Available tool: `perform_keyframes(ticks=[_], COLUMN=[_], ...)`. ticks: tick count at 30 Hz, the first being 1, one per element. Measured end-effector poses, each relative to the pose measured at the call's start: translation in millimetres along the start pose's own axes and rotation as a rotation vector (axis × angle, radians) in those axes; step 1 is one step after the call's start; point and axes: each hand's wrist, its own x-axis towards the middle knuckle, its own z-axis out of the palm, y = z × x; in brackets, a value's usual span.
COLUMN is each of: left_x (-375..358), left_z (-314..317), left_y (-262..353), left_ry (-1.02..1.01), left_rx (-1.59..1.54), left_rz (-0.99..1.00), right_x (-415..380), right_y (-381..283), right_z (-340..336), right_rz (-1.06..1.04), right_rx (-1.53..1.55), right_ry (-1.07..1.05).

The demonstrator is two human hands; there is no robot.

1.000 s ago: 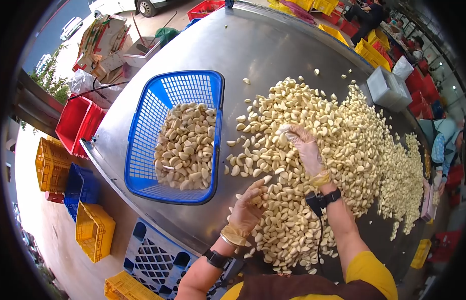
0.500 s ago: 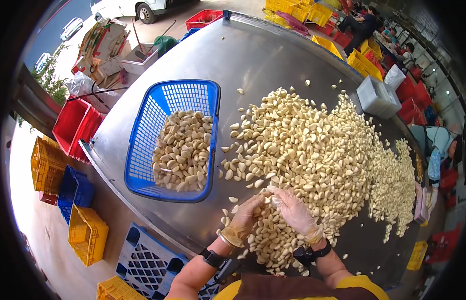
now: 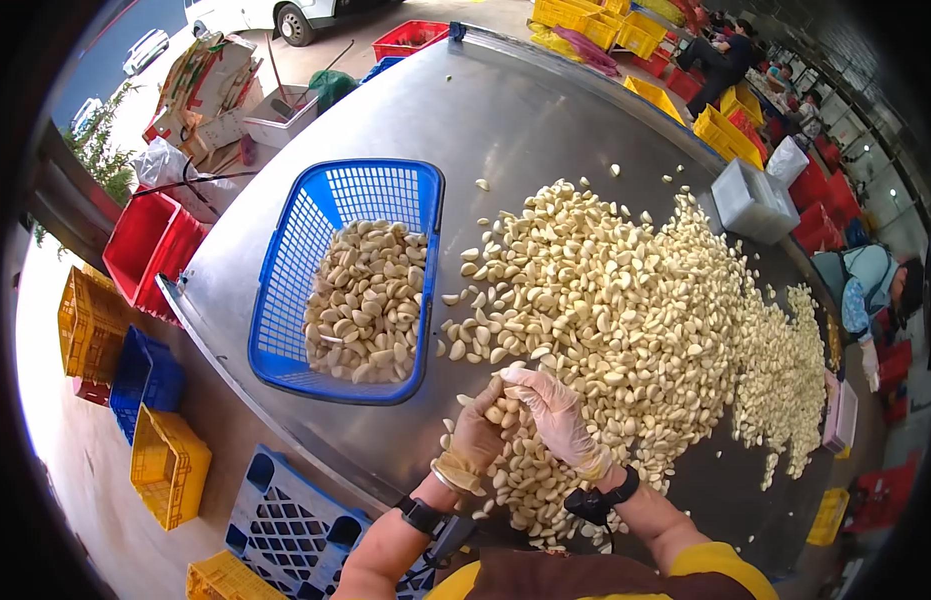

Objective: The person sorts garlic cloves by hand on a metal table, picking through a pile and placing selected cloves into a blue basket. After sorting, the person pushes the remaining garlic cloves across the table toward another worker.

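Both hands wear thin, translucent gloves and meet over the near left edge of a big heap of peeled garlic cloves (image 3: 615, 300). My left hand (image 3: 473, 440) is curled around several garlic cloves (image 3: 503, 410), which show between its fingers and palm. My right hand (image 3: 557, 420) reaches across with its fingertips pinched together against the left fingertips, apparently on a clove mostly hidden by the fingers. Beyond them and to the left stands a blue plastic basket (image 3: 270, 325), partly filled with more cloves (image 3: 370, 295).
The heap lies on a metal table (image 3: 485, 110), with loose cloves around its edges. A clear plastic box (image 3: 753, 200) stands at the far right edge. Crates, including a yellow one (image 3: 170, 470), and a blue pallet (image 3: 285, 530) are on the floor. A co-worker (image 3: 865, 285) bends at right.
Both hands have shifted slightly left, staying together. The left hand has turned so cloves in it now show. At the right, the co-worker's gloved hand has moved away from the table's edge.
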Motion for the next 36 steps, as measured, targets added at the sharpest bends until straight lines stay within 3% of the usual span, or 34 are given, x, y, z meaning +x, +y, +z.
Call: perform_keyframes(ticks=[2,4,6,8,10,12,15,16,18,19,20,22,23,24,25,26,27,28,30,31,32,33,34,35,36], left_x=[-0.6,2.1,3.1,0.4,-4.9,-14.4,-13.2,-13.4,-12.1,-17.0,-23.1,-39.8,-52.1,-64.8,-69.7,-77.3,-76.1,-80.0,-77.5,-70.1,-64.9,-68.7,-75.1,-79.2,-80.8], left_z=[1.3,-8.9,-7.8,-4.0,6.0,28.3,24.7,23.5,19.5,25.5,31.7,47.7,61.8,88.0,93.1,105.5,102.0,106.6,101.4,84.4,70.3,69.4,69.2,67.4,64.8], left_y=[2.2,-0.3,-0.3,-1.5,-0.6,-2.3,-1.3,2.5,6.0,10.0,12.4,19.0,23.6,31.5,42.1,52.1,72.0,95.5,132.3,141.4,146.8,148.7,147.3,145.7,145.9], left_ry=[0.046,0.024,0.112,0.136,0.116,0.160,0.147,0.153,0.063,-0.010,-0.004,0.001,0.041,0.078,0.154,0.353,0.472,0.541,0.791,0.968,1.154,1.131,1.042,0.962,0.953], left_rx=[0.050,0.060,-0.015,0.025,0.377,0.723,0.803,0.803,0.354,0.332,0.324,0.639,0.768,1.014,1.286,1.301,1.394,1.510,1.813,2.151,2.486,2.485,2.415,2.331,2.325], left_rz=[0.112,0.179,0.137,0.123,-0.002,0.013,0.035,0.042,0.046,0.104,0.103,0.245,0.311,0.557,0.880,1.057,1.279,1.352,1.198,1.249,1.280,1.287,1.113,0.937,0.914], right_x=[6.0,23.0,53.1,97.3,153.5,194.1,221.6,222.0,217.8,215.5,207.4,190.9,194.9,194.6,196.8,203.0,217.2,236.3,243.6,232.0,206.9,171.2,140.0,112.4,75.0], right_y=[2.1,4.9,10.4,50.5,89.6,108.5,140.9,143.3,142.7,129.6,94.2,4.0,-11.4,-36.4,-42.5,-46.9,-29.5,8.5,59.9,80.9,120.3,101.5,109.9,85.2,80.3], right_z=[1.3,-20.7,-51.6,-46.4,-47.9,-48.2,-44.6,-44.4,-45.4,-43.1,-37.6,-24.0,-22.7,-24.3,-20.3,-17.7,-24.0,-35.7,-58.2,-66.5,-66.6,-60.6,-55.2,-52.6,-51.4], right_rz=[-0.113,-0.078,0.482,0.079,0.050,-0.200,-0.190,-0.197,-0.167,-0.021,-0.060,-0.166,-0.374,-0.402,-0.421,-0.453,-0.463,-0.349,-0.073,0.099,0.098,0.054,-0.053,0.034,-0.053], right_rx=[-0.070,-0.015,0.265,-0.132,-0.409,-1.008,-1.089,-1.082,-0.680,-0.335,-0.205,-0.071,-0.268,-0.217,-0.081,0.065,0.069,-0.155,-0.693,-1.004,-1.209,-1.186,-1.296,-1.219,-1.187], right_ry=[-0.047,-0.154,-0.575,-0.123,0.103,0.169,0.116,0.113,0.196,0.191,0.195,0.140,0.054,-0.205,-0.298,-0.389,-0.382,-0.365,-0.380,-0.410,-0.471,-0.448,-0.362,-0.451,-0.452])
